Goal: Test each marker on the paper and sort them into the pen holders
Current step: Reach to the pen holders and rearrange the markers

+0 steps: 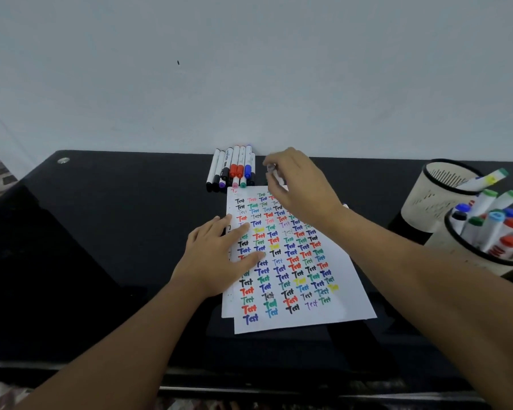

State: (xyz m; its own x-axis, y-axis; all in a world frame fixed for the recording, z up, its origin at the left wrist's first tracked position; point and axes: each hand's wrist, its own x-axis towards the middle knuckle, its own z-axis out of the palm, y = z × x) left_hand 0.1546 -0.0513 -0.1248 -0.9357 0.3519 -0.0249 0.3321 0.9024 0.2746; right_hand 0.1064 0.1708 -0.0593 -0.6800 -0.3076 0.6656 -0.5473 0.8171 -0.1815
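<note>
Head view: the left hand lies flat near the centre of the frame, fingers straight and slightly spread, pressing on the left edge of the test paper; it holds nothing. The right hand is raised above the upper end of the paper, fingers curled and pinching a white marker, of which only a short pale section shows between the fingertips; its colour and whether it is capped cannot be determined. The paper lies on a black desk and is covered with rows of the word "Test" in black, red, green, blue, yellow and purple; a second sheet edge shows beneath it at the lower left. Just beyond the top edge of the paper, left of the right hand, a group of untested markers lies side by side against the wall; an exact count is uncertain, about ten. At the right of the frame stand two mesh pen holders: the rear holder contains one visible marker with a green and yellow end; the front holder, partly cut by the frame edge, contains roughly ten markers.
</note>
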